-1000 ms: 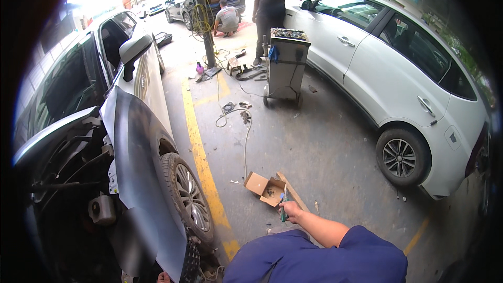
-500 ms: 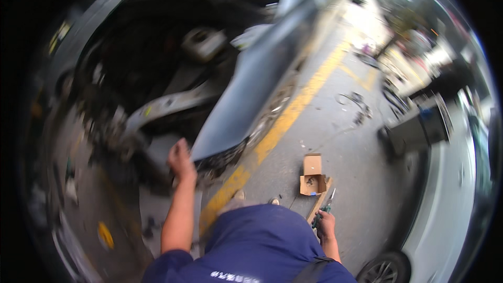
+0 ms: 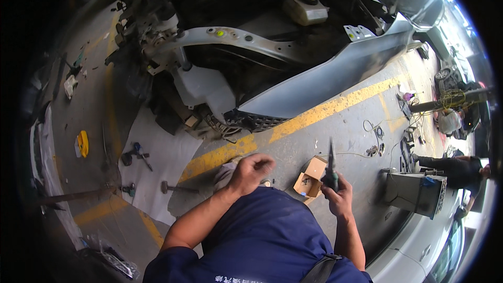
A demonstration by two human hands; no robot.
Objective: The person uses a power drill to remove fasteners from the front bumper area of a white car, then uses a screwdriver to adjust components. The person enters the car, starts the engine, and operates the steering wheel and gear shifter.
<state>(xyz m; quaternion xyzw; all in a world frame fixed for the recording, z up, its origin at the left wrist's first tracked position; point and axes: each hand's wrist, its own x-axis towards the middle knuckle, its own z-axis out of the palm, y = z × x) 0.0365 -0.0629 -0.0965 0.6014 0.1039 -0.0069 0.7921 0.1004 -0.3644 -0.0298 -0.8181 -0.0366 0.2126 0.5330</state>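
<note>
My left hand (image 3: 250, 173) is curled, thumb and fingers close together, above my lower body; anything inside it is too hidden to make out. My right hand (image 3: 338, 194) grips a green-handled tool like long-nose pliers (image 3: 330, 170), its dark tip pointing up. An open cardboard box (image 3: 309, 183) lies on the floor just left of the tool. Before me is a car with its front stripped: a blue-grey fender (image 3: 309, 86), a curved metal rail (image 3: 246, 39), a white reservoir (image 3: 306, 5) and a translucent tank (image 3: 201, 89).
Hammer (image 3: 173, 187) and power tools (image 3: 139, 152) lie on a white sheet (image 3: 157, 204), left, beside a yellow object (image 3: 83, 144). To the right are a wheeled cabinet (image 3: 408, 194), hoses by a post (image 3: 429, 106), a standing person (image 3: 456, 170), a crouched person (image 3: 448, 120) and a white car (image 3: 403, 259).
My view has swung from the aisle between the cars onto the stripped car front. My left hand has moved right and lower, in front of my body; my right hand, still holding the tool, has risen.
</note>
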